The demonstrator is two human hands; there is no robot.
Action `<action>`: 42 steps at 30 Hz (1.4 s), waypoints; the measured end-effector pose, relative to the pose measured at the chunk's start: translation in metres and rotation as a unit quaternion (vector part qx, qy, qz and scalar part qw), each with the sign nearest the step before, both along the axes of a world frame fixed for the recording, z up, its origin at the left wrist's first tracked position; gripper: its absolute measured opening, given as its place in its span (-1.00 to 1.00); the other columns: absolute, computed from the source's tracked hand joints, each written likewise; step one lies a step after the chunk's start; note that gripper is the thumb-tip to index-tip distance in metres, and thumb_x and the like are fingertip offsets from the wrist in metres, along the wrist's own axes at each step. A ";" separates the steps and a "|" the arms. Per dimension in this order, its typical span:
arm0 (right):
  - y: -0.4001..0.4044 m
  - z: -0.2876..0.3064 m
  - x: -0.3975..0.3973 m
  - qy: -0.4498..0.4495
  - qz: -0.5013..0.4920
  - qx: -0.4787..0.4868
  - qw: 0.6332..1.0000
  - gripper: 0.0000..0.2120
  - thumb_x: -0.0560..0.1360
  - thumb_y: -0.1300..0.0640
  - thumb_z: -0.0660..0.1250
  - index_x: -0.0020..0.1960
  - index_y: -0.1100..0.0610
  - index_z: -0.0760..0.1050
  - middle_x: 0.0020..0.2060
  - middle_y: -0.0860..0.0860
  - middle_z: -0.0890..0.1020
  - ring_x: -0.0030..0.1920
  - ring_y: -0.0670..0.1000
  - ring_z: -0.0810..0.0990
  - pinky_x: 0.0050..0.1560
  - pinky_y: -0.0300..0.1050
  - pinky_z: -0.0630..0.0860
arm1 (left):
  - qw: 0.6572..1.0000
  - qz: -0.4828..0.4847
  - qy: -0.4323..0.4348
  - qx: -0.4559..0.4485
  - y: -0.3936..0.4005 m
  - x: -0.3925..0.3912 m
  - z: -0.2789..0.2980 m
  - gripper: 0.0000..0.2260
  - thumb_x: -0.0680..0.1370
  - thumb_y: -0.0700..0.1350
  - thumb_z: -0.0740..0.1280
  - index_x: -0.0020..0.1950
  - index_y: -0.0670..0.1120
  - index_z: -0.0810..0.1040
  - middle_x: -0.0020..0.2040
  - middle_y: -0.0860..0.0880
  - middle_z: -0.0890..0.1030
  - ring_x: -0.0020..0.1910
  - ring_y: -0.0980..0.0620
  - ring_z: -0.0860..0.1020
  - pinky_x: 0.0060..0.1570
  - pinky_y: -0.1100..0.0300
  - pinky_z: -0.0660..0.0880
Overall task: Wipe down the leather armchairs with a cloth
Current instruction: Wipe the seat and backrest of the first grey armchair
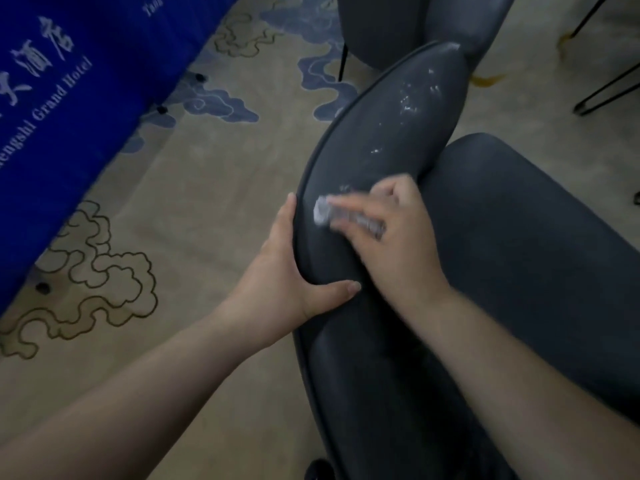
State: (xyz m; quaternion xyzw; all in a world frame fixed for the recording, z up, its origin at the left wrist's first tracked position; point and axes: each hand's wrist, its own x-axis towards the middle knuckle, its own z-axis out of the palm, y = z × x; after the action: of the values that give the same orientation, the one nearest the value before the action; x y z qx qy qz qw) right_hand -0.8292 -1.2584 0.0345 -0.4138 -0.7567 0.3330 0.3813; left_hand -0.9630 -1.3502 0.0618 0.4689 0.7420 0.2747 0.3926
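A dark grey leather armchair [377,140] fills the middle and right of the view, its curved backrest top running up and away with white smears on it. My left hand [287,271] grips the backrest's outer edge, thumb across the top. My right hand [391,233] holds a small, blurred white cloth [323,211] against the top of the backrest. The seat cushion [526,244] lies to the right.
A second dark chair [381,26] stands behind, close to the first. A blue cloth banner [69,98] with white lettering hangs at the left. Patterned beige carpet [194,202] covers the floor. Thin black metal legs [609,88] show at upper right.
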 end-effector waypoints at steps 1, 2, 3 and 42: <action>-0.008 -0.001 0.003 0.007 0.011 0.012 1.000 -0.75 0.41 0.00 0.44 0.09 -0.11 0.63 -0.09 -0.05 0.36 -0.05 0.00 0.47 0.08 -0.16 0.48 | 1.000 -0.004 0.004 -0.002 0.007 -0.003 0.000 0.15 0.19 0.14 0.56 0.56 0.15 -0.14 0.50 0.15 0.23 0.38 0.23 0.29 0.23 0.38 0.27; -0.011 -0.002 0.005 0.006 0.025 0.020 0.999 -0.75 0.40 -0.02 0.42 0.08 -0.11 0.63 -0.09 -0.05 0.36 -0.04 -0.01 0.46 0.09 -0.21 0.45 | 1.000 -0.008 0.007 -0.003 0.014 -0.006 0.000 0.15 0.19 0.14 0.56 0.56 0.15 -0.14 0.50 0.15 0.22 0.38 0.25 0.28 0.21 0.38 0.27; -0.005 -0.001 0.004 -0.003 0.037 0.029 0.999 -0.75 0.40 -0.02 0.42 0.08 -0.08 0.64 -0.09 -0.05 0.37 -0.04 0.00 0.46 0.10 -0.23 0.43 | 1.000 -0.014 0.011 -0.004 0.020 -0.008 0.001 0.15 0.19 0.14 0.57 0.56 0.15 -0.14 0.50 0.16 0.21 0.37 0.26 0.27 0.21 0.38 0.26; 0.197 -0.016 -0.029 0.069 -0.332 -0.098 0.936 -0.75 0.43 0.13 0.46 0.04 -0.15 0.60 -0.07 -0.06 0.38 -0.06 -0.07 0.51 0.10 -0.07 0.53 | 0.938 -0.314 -0.147 0.002 0.256 -0.074 -0.031 0.02 0.22 0.05 0.61 0.52 0.18 0.08 0.16 0.50 0.41 0.15 0.47 0.43 -0.04 0.55 0.42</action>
State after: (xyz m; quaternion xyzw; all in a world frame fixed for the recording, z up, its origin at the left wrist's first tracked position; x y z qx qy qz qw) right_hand -0.8579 -1.0615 0.0182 -0.6526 -0.5119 0.2875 0.4789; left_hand -1.0370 -1.0941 0.0312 0.6333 0.4899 0.2048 0.5630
